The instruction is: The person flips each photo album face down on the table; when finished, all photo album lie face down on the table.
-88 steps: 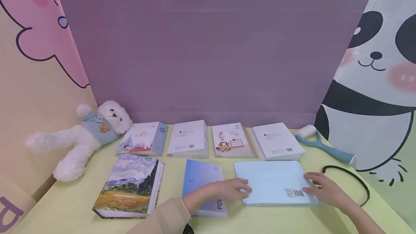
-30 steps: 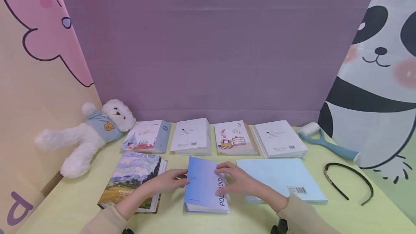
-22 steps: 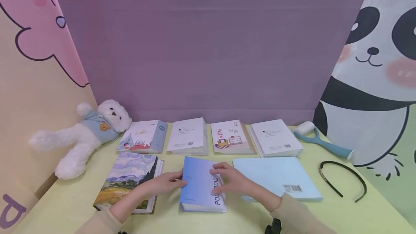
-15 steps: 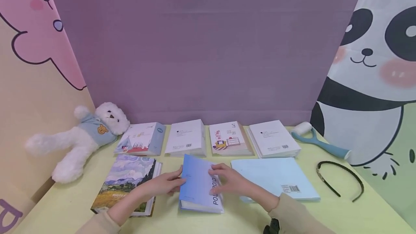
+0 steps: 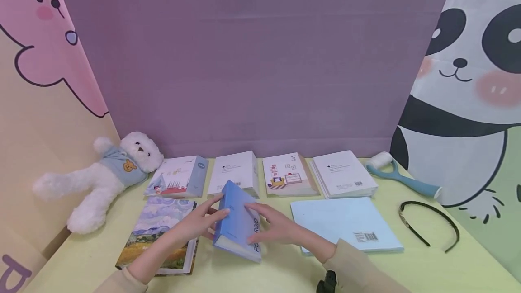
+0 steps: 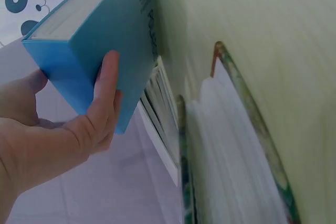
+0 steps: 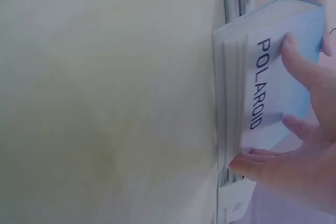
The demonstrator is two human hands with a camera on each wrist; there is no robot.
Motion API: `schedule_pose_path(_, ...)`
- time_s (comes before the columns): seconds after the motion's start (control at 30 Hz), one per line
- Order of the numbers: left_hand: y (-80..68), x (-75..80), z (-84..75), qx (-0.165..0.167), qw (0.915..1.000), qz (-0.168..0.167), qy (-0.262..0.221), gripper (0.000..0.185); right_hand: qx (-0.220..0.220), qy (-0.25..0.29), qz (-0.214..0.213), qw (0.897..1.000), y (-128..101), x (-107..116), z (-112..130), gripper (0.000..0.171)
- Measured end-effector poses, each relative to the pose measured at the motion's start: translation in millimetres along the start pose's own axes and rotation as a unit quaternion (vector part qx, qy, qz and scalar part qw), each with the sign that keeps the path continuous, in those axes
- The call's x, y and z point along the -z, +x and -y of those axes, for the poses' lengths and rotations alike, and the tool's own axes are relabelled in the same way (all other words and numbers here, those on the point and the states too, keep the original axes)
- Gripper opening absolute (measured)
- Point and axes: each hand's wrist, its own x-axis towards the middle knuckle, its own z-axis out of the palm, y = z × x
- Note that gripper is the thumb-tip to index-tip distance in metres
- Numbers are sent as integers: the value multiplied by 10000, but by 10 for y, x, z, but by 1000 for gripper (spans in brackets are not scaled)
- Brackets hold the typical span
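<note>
Hands grasp one item: your left hand (image 5: 199, 223) and right hand (image 5: 277, 229) hold the thick blue hardcover album lettered POLAROID (image 5: 238, 223) between them, fingers curled round its edges. It stands tilted, one long edge on the pale yellow-green tabletop (image 5: 407, 270). Just left of your left hand lies the landscape-painting photo album (image 5: 158, 234); right of your right hand, the flat pale blue book (image 5: 346, 223).

the word "polaroid" runs in dark capitals along the white band of the blue album (image 7: 273, 85), seen whole from the right wrist and partly covered in the head view. barcodes (image 5: 365, 237) mark the pale blue book (image 5: 338, 220) and two white books at the table's far edge, their digits too small to read.
</note>
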Motion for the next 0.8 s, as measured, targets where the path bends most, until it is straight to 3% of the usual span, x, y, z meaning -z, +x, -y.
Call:
schedule_pose_path(0.1,-8,-14,-27,80,9994,-330,104,80,37,-198,-43,9998,6,-19,87,80)
schedule_pose_path(0.2,-4,-14,-35,139,9986,-442,239,80,53,-287,-150,9995,13,-31,170,82)
schedule_pose_path(0.27,2,-7,-31,118,9988,-379,289,79,108,-177,-232,9995,23,-37,207,81)
schedule_pose_path(0.53,20,36,-15,-359,9992,-190,-21,68,96,1224,-228,9922,28,-37,270,81)
schedule_pose_path(0.7,-9,49,-69,-404,9991,-24,-162,66,230,1316,-177,9909,25,-32,305,77)
schedule_pose_path(0.8,-20,37,-67,-421,9985,180,-293,66,49,1388,-227,9900,17,-37,328,70)
